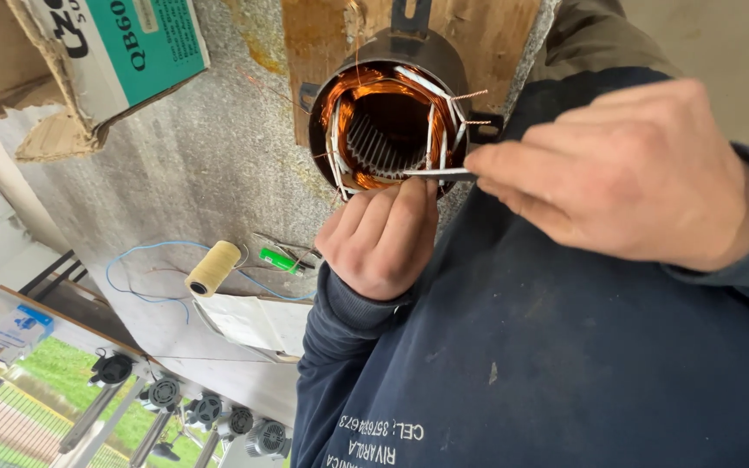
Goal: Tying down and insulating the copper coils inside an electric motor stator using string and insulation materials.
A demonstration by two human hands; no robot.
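Observation:
A black motor stator (389, 121) lies on its side with its open end towards me. Inside it are copper windings, white insulating sleeves and grey steel teeth. My left hand (383, 238) is curled at the stator's lower rim, fingertips pinched against the copper winding and a white sleeve there. My right hand (635, 173) comes in from the right. Between thumb and fingers it holds a thin flat metal tool (439, 173), whose tip lies on the winding just above my left fingertips. Both arms are in dark blue sleeves.
The stator rests against a worn wooden board (322, 35) on a grey bench. A cardboard box (88, 52) sits at the top left. A cream thread spool (214, 269), a green lighter (277, 260), blue wire (145, 251) and papers lie beyond. Several small motors (210, 409) stand in a row.

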